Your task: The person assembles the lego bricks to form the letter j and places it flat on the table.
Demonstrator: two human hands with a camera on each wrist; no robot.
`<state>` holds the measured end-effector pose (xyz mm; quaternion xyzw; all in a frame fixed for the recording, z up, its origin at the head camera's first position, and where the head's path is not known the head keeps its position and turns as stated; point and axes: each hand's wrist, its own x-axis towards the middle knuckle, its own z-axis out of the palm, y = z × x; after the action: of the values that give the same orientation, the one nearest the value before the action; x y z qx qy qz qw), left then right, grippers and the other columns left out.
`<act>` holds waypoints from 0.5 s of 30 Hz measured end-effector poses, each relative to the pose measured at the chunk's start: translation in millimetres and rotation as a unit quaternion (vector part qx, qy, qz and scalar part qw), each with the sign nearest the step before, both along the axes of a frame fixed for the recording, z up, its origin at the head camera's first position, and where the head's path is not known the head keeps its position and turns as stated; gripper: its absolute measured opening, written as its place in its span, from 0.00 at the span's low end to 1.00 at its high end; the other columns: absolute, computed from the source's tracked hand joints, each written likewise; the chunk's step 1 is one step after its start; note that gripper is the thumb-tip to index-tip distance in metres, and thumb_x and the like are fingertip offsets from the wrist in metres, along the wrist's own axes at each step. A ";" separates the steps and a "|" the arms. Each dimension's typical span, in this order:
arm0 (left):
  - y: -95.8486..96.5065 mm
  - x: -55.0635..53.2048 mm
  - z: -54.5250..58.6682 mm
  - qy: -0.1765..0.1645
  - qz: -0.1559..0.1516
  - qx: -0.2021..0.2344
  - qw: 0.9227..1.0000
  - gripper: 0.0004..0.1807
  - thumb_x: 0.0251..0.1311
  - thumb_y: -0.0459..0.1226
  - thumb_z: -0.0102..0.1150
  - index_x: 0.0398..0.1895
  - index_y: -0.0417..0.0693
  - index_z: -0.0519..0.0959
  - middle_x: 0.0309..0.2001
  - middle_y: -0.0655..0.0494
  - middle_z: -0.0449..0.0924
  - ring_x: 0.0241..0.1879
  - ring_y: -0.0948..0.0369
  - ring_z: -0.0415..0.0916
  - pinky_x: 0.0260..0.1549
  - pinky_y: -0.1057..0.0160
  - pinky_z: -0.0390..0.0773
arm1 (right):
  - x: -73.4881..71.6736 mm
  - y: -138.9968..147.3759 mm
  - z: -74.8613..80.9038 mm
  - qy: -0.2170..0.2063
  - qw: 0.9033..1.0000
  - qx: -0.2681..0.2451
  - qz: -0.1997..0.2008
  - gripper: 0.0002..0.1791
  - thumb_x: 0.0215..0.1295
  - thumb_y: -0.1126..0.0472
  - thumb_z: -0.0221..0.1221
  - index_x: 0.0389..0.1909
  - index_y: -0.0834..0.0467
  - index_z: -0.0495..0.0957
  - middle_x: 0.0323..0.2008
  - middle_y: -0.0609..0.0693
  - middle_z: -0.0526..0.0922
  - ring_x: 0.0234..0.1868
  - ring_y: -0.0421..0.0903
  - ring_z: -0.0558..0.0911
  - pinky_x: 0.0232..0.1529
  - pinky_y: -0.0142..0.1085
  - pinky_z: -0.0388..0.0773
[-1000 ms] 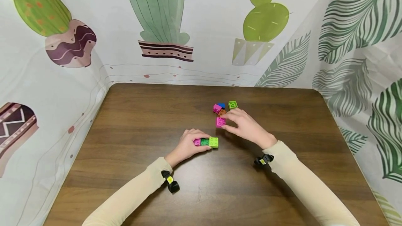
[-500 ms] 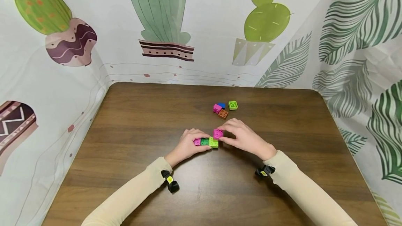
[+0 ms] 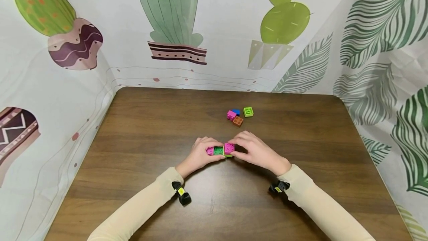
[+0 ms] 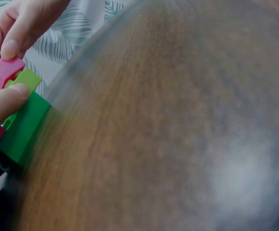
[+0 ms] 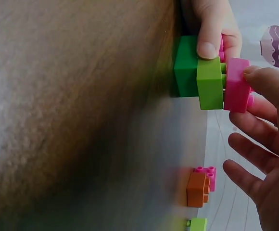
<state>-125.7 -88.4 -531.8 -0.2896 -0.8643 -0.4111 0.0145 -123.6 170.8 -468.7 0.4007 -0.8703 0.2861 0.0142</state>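
My left hand [image 3: 201, 153] grips a small joined row of toy building bricks low over the table. A dark green brick [image 5: 186, 67] forms its base, and a lime brick [image 5: 209, 86] sits on top at the right end. Another pink brick [image 3: 210, 151] shows at the row's left end. Between thumb and fingers, my right hand [image 3: 256, 152] pinches a square pink brick [image 3: 229, 148] right over the lime one. Lime studs show in a narrow gap under this pink brick [image 5: 236, 85] in the right wrist view. My left fingers hide part of the row.
Farther back on the brown wooden table [image 3: 160, 118] lie loose bricks: pink [image 3: 231, 115], blue [image 3: 236, 112] and orange-brown [image 3: 238, 121] close together. A lime brick [image 3: 248, 112], hollow side up, lies just right of them. Printed cloth [image 3: 227, 18] hangs behind the table.
My right hand has brought the square pink brick from beside the loose bricks toward me and slightly left, over the lime brick. My left hand has stayed in place on the row.
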 end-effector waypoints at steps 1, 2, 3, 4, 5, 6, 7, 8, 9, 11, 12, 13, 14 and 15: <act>0.1 0.1 0.1 -0.003 0.001 -0.001 1.000 0.22 0.52 0.46 0.81 0.50 0.52 0.89 0.46 0.58 0.87 0.48 0.58 0.79 0.52 0.53 0.66 | 0.2 -0.5 -0.3 0.000 1.000 -0.002 0.000 0.18 0.66 0.55 0.72 0.54 0.55 0.85 0.47 0.44 0.85 0.52 0.43 0.78 0.55 0.43 0.77; 0.1 0.2 0.2 -0.005 0.002 -0.001 1.000 0.22 0.51 0.46 0.81 0.50 0.53 0.89 0.46 0.58 0.87 0.48 0.58 0.79 0.52 0.53 0.66 | 0.2 -0.8 -0.6 0.000 1.000 -0.002 -0.001 0.18 0.65 0.55 0.72 0.54 0.55 0.85 0.47 0.44 0.84 0.52 0.43 0.77 0.55 0.42 0.77; 0.2 0.3 0.2 -0.006 0.002 -0.002 1.000 0.22 0.51 0.46 0.81 0.50 0.53 0.89 0.47 0.58 0.87 0.48 0.58 0.79 0.53 0.53 0.66 | 0.3 -1.0 -0.8 -0.001 1.000 -0.002 -0.002 0.18 0.65 0.55 0.72 0.54 0.55 0.85 0.47 0.44 0.84 0.52 0.42 0.77 0.55 0.42 0.77; 0.2 0.2 0.0 -0.007 0.002 -0.003 1.000 0.22 0.52 0.46 0.81 0.50 0.53 0.89 0.47 0.58 0.87 0.49 0.58 0.78 0.53 0.52 0.66 | 0.4 -1.4 -1.0 -0.002 1.000 -0.001 -0.003 0.18 0.65 0.55 0.72 0.54 0.55 0.85 0.48 0.44 0.84 0.52 0.42 0.77 0.54 0.42 0.77; 0.3 0.1 0.0 -0.006 0.002 -0.003 1.000 0.22 0.52 0.46 0.81 0.50 0.53 0.89 0.47 0.58 0.87 0.48 0.58 0.78 0.53 0.52 0.66 | 0.5 -1.7 -1.1 -0.004 1.000 -0.001 -0.003 0.18 0.66 0.55 0.72 0.55 0.55 0.85 0.48 0.43 0.84 0.52 0.42 0.77 0.54 0.42 0.78; 0.4 -0.1 -0.1 -0.006 0.001 -0.003 1.000 0.22 0.52 0.46 0.81 0.50 0.53 0.89 0.47 0.59 0.87 0.48 0.58 0.78 0.53 0.52 0.66 | 0.6 -2.0 -1.2 -0.007 1.000 -0.001 -0.004 0.18 0.66 0.55 0.72 0.55 0.55 0.85 0.48 0.43 0.84 0.52 0.42 0.77 0.54 0.41 0.78; 0.3 -0.4 -0.4 -0.006 0.001 -0.003 1.000 0.22 0.52 0.46 0.81 0.50 0.53 0.89 0.47 0.59 0.87 0.48 0.58 0.78 0.53 0.52 0.66 | 0.7 -2.2 -1.3 -0.010 1.000 -0.001 -0.005 0.18 0.66 0.55 0.72 0.55 0.54 0.85 0.48 0.43 0.84 0.52 0.42 0.77 0.54 0.41 0.78; 0.3 -0.8 -0.6 -0.006 0.000 -0.003 1.000 0.22 0.52 0.46 0.81 0.50 0.53 0.89 0.47 0.59 0.87 0.48 0.58 0.78 0.53 0.52 0.66 | 1.0 -2.3 -1.5 -0.012 1.000 -0.002 -0.006 0.18 0.66 0.55 0.71 0.55 0.55 0.85 0.48 0.44 0.84 0.52 0.43 0.77 0.54 0.41 0.78; 0.3 -1.2 -0.9 -0.006 0.000 -0.004 1.000 0.22 0.52 0.46 0.81 0.50 0.53 0.89 0.47 0.59 0.87 0.48 0.59 0.79 0.53 0.52 0.66 | 1.3 -2.6 -1.6 -0.014 1.000 -0.002 -0.007 0.18 0.67 0.55 0.71 0.55 0.55 0.85 0.48 0.44 0.84 0.52 0.42 0.77 0.54 0.41 0.78; 0.2 -1.9 -1.4 -0.005 -0.002 -0.003 1.000 0.22 0.52 0.46 0.81 0.50 0.53 0.89 0.46 0.59 0.87 0.48 0.59 0.79 0.52 0.53 0.66 | 1.9 -3.0 -2.0 -0.019 1.000 -0.004 -0.009 0.18 0.67 0.55 0.71 0.55 0.55 0.85 0.48 0.44 0.83 0.52 0.43 0.78 0.54 0.41 0.79; 0.0 -2.1 -1.7 -0.005 -0.003 -0.002 1.000 0.22 0.52 0.46 0.81 0.50 0.53 0.89 0.46 0.59 0.88 0.48 0.59 0.79 0.52 0.53 0.67 | 2.3 -3.2 -2.6 -0.018 1.000 -0.003 -0.009 0.18 0.67 0.55 0.71 0.56 0.56 0.84 0.48 0.45 0.83 0.51 0.43 0.78 0.54 0.41 0.79; -0.2 -2.4 -1.9 -0.005 -0.003 0.000 1.000 0.22 0.52 0.46 0.81 0.50 0.52 0.89 0.46 0.59 0.88 0.48 0.59 0.79 0.52 0.53 0.67 | 2.7 -3.5 -3.0 -0.018 1.000 -0.002 -0.009 0.18 0.67 0.55 0.71 0.56 0.56 0.84 0.48 0.45 0.83 0.51 0.43 0.78 0.53 0.41 0.79; -0.5 -2.5 -2.1 -0.005 -0.004 0.002 1.000 0.22 0.52 0.46 0.81 0.50 0.52 0.89 0.46 0.59 0.88 0.48 0.59 0.79 0.52 0.52 0.67 | 3.2 -3.9 -3.3 -0.016 1.000 -0.001 -0.008 0.18 0.67 0.56 0.71 0.56 0.56 0.84 0.48 0.46 0.82 0.51 0.43 0.78 0.53 0.41 0.79; -0.7 -2.5 -2.5 -0.005 -0.005 0.002 1.000 0.22 0.52 0.46 0.81 0.50 0.52 0.89 0.46 0.59 0.88 0.48 0.59 0.79 0.52 0.52 0.67 | 3.6 -4.3 -3.7 -0.014 1.000 0.001 -0.007 0.18 0.67 0.56 0.71 0.55 0.56 0.84 0.47 0.46 0.82 0.50 0.43 0.78 0.52 0.41 0.80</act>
<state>-128.2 -89.1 -534.2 -0.2917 -0.8621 -0.4142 0.0084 -120.0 166.5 -472.4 0.3909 -0.8733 0.2907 0.0042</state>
